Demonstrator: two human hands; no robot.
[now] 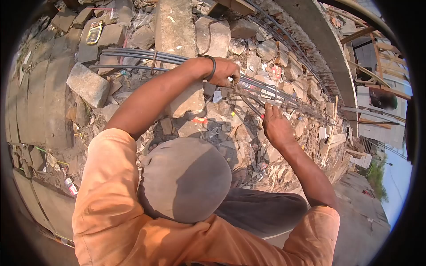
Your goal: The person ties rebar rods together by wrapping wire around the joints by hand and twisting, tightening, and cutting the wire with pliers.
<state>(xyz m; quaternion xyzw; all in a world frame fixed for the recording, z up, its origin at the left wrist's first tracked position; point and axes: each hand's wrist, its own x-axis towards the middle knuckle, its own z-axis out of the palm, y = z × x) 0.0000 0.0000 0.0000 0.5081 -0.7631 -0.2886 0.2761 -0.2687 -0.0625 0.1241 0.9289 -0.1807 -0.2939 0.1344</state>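
Rubble carries the rebar bundle, left hand curled at it (can't tell around what), right hand gripping pincers angled toward the left fingers; looks like mid-tying, so next move calls for a steady joint, firm squeeze.

A: What does the left hand pinch, upper centre?
B: Too small to tell. The tool's tip is lost among the bars there.
A: And the tool's handle ends?
B: Partly hidden by the right hand, right of centre.
A: The bars, left of the wrist?
B: The left forearm covers a stretch.
A: The packet, upper left?
B: Print too small to read.
A: The shirt?
B: Cut off by the bottom edge.
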